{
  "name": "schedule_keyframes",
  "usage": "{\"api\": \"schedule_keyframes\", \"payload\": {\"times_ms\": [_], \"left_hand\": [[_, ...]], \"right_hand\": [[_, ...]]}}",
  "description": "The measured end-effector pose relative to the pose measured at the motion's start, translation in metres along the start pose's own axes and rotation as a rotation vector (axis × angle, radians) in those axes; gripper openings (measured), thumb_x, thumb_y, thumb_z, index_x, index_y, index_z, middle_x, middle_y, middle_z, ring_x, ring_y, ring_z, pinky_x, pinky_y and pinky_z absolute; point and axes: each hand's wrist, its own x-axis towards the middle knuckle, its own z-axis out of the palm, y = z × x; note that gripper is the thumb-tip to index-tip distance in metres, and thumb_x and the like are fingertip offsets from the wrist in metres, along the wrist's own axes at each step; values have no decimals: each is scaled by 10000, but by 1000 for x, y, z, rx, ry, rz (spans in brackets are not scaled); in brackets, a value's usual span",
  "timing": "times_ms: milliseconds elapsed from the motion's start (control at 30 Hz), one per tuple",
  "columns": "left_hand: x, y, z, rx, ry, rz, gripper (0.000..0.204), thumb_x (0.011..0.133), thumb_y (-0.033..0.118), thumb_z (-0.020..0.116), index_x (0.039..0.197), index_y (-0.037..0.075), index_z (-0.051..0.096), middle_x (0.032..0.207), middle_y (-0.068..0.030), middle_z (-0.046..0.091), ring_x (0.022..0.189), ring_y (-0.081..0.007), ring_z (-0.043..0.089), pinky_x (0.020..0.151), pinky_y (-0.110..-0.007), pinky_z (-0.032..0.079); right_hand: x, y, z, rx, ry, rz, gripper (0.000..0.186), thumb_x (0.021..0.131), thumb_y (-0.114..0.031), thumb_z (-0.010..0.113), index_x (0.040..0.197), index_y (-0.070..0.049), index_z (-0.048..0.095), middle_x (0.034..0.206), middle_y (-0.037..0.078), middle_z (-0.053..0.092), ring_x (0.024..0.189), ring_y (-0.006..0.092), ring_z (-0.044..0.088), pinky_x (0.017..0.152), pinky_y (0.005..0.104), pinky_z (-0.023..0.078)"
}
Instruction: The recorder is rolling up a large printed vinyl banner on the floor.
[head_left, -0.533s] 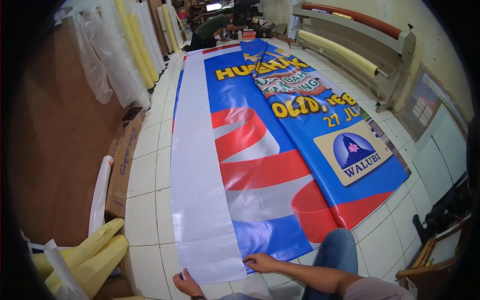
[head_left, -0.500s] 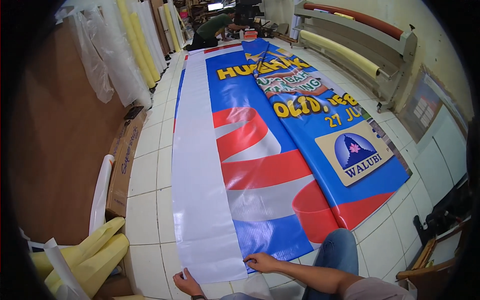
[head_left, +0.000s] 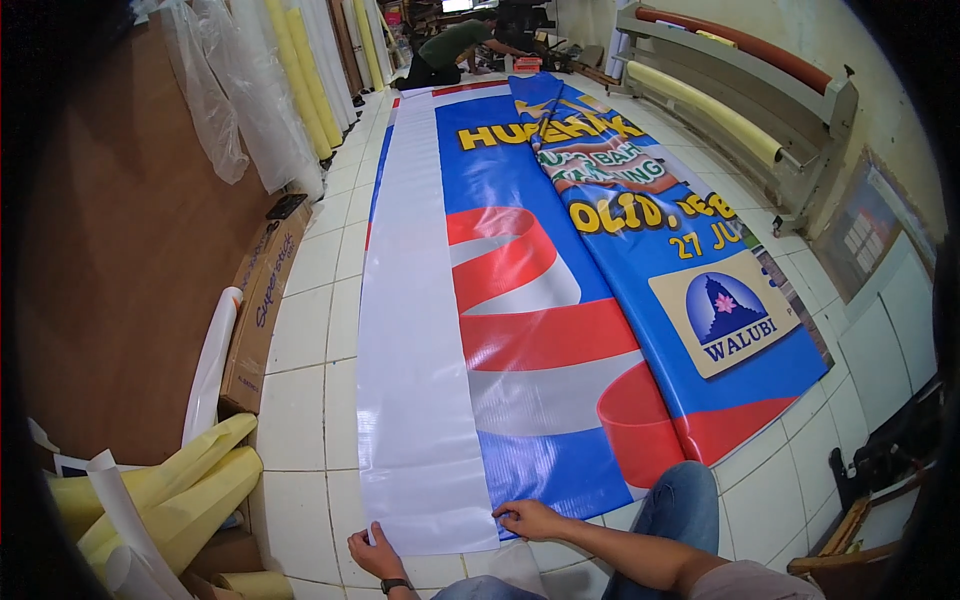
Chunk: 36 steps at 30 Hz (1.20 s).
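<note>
A long vinyl banner (head_left: 545, 460) lies on the floor in front of me, printed blue with a red and white ribbon. Along its left side runs a plain white strip (head_left: 415, 400), apparently the banner's back folded over. My left hand (head_left: 377, 553) is at the strip's near left corner, thumb on the top and fingers at the edge, gripping it. At the strip's near right corner, beside the blue print, my right hand (head_left: 528, 520) pinches the banner with curled fingers; the fingertips are partly hidden. The banner's right part (head_left: 700, 240) is folded over, showing lettering and a round emblem.
At the far end a person (head_left: 455, 55) in a green shirt crouches by the banner. A roller machine (head_left: 740, 105) stands along the right wall. A long cardboard box (head_left: 262, 310) and yellow paper rolls (head_left: 190, 490) lie at left. My bent knee (head_left: 685, 500) is beside the banner's near edge.
My view has turned slightly left, so the scene sits farther right. Both hands stay at the strip's near corners. The far person's arm reaches farther right.
</note>
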Motion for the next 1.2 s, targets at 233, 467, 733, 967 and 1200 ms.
{"api": "schedule_keyframes", "payload": {"times_ms": [233,467,733,967,1200], "left_hand": [[0,-2,2,-15,17,26,318,875,242,771,874,-24,596,900,-139,590,891,-335,572,808,-456,455],[-1,3,0,-1,8,20,294,882,223,762,885,-20,598,897,-135,590,890,-328,578,805,-452,457],[-1,1,2,12,23,44,288,881,218,758,884,-21,596,901,-143,597,890,-337,583,812,-456,458],[-1,5,-1,29,4,22,299,890,235,750,884,-20,596,912,-143,598,917,-344,577,837,-457,451],[-1,2,1,36,7,35,308,896,250,742,884,-20,596,922,-145,593,918,-350,573,831,-460,451]], "right_hand": [[0,-1,-1,-53,-20,4,359,977,-254,621,1288,-76,651,745,47,649,581,138,638,607,320,515],[-2,-3,-2,-1,-25,9,356,971,-232,624,1279,-55,650,731,47,645,590,135,634,612,318,512],[-2,-5,-3,-7,-24,32,352,972,-232,626,1280,-65,656,726,51,644,592,140,633,618,324,514],[-1,-4,-2,7,-27,39,351,979,-229,622,1288,-66,652,738,55,649,591,137,637,609,318,512],[-1,-3,-1,-6,-29,32,349,988,-225,613,1291,-56,648,743,55,652,576,131,630,596,315,506]]}}
